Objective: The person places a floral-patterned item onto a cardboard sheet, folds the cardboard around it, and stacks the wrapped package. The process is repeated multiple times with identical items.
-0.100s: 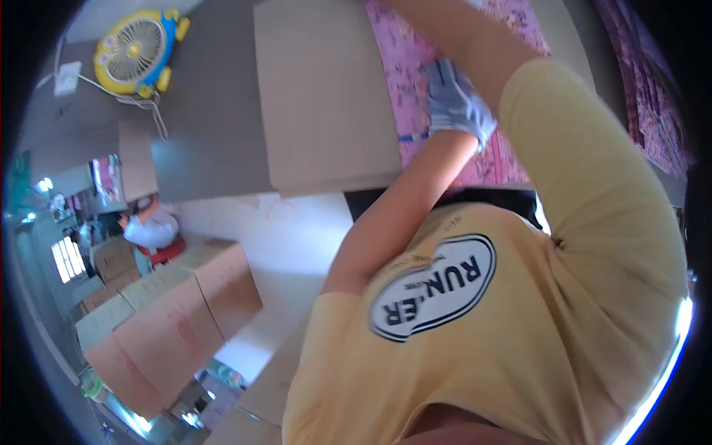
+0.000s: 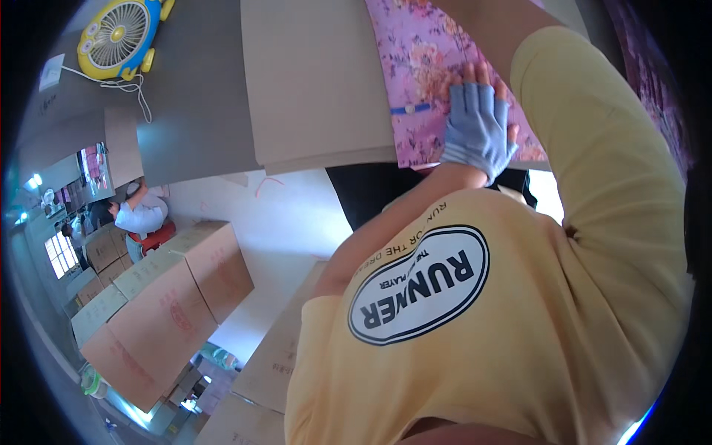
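My left hand [image 2: 478,122] wears a light blue-grey fingerless glove. It lies flat, fingers stretched out, on a pink floral cloth [image 2: 423,59] near the table's front edge. A blue band with a small pale piece [image 2: 410,109] lies across the cloth, left of the glove. My right forearm [image 2: 493,22] reaches over the cloth and leaves the picture at the top, so the right hand is out of sight. Under or beside the cloth is flat brown cardboard [image 2: 319,81].
A yellow and blue fan [image 2: 117,33] with a white cord stands on the grey table [image 2: 196,89]. Dark purple patterned fabric [image 2: 653,89] hangs or lies at the far right. Cardboard boxes [image 2: 167,311] are stacked at lower left. Beyond them sits a person in a light top [image 2: 144,215].
My left hand has slid over the cloth toward me and to the right, and its fingers now show stretched out. The whole view has shifted slightly. My right hand stays out of sight.
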Motion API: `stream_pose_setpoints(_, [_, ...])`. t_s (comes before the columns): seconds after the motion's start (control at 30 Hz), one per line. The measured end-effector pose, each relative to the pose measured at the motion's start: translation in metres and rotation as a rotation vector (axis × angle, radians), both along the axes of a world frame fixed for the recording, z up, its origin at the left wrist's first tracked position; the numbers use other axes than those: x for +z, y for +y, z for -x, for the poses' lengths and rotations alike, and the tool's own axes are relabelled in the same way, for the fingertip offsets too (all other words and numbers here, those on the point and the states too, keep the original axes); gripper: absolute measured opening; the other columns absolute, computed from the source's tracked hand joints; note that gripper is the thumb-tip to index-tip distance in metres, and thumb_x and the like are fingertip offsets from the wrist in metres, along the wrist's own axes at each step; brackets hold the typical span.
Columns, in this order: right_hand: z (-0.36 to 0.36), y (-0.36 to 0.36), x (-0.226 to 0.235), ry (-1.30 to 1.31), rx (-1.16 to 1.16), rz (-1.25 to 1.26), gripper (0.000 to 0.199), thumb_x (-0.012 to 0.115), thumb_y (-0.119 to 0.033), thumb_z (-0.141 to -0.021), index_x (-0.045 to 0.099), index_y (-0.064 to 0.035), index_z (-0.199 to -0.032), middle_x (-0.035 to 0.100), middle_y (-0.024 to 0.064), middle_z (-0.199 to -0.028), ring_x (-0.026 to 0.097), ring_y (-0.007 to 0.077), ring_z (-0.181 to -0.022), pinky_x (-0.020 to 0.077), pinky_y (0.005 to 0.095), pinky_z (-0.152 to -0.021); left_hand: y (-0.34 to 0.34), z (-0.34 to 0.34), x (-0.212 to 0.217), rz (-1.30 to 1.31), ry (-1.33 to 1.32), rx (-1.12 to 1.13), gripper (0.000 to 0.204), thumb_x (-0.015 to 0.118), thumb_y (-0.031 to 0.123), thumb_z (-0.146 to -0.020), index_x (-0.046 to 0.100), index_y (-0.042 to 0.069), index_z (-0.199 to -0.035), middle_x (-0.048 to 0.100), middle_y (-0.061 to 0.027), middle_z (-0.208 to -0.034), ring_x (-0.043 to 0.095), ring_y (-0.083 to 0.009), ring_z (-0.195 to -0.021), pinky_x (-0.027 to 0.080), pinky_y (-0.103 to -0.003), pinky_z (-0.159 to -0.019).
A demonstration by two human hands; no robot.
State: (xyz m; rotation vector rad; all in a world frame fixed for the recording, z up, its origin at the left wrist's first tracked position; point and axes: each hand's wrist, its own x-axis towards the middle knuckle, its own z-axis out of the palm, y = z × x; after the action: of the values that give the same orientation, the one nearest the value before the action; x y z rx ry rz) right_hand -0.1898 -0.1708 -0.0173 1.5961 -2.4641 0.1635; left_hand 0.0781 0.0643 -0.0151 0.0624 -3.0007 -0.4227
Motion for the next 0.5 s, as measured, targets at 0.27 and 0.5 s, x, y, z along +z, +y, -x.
stream_pose_setpoints(0.27, [-0.183, 0.098, 0.008, -0.294, 0.685, 0.108, 0.068, 0.066, -0.049, -0.072, 0.045, -0.0123, -0.125, 0.043, 0.0166, -0.13, 0.039, 0.0331, -0.124, 0.0299, 0.0449, -0.104, -0.011, 0.0, 0.006, -0.232, -0.034, -0.046, 0.068, 0.051, 0.044, -0.085, 0.041, 0.0, -0.137, 0.024, -0.0335, -0.146, 0.021, -0.0499, -0.136, 0.016, -0.057, -0.111])
stream_pose_setpoints(0.5, [-0.28, 0.238, 0.083, -1.351, 0.711, 0.164, 0.045, 0.038, -0.038, -0.1, 0.055, -0.0039, -0.125, 0.058, 0.0149, -0.125, 0.05, 0.0275, -0.121, 0.0362, 0.0391, -0.103, -0.01, -0.008, -0.012, 0.176, 0.436, -0.051, 0.061, 0.054, 0.042, -0.084, 0.048, 0.004, -0.131, 0.04, -0.0309, -0.133, 0.042, -0.0463, -0.118, 0.035, -0.057, -0.098])
